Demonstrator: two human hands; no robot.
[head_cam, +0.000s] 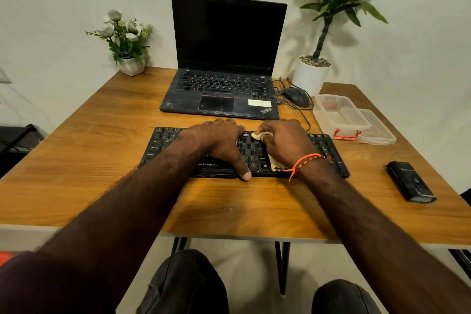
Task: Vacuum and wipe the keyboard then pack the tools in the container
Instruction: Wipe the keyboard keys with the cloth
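While gripped, cloth (pale) touches keyboard.

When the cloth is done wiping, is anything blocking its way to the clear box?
Nothing visible does. The cloth is under the right hand on the keyboard; the container sits open, with bare table between.

Open tabletop left of the keyboard, wide and bare out to the edge; flower pot only at the far left corner. Bare strip between keyboard and near edge. Behind the keyboard, narrow gap, then laptop blocking. To the right: mouse with trailing cable, clear container and lid, black handheld device near the right edge; passable wood between device and keyboard
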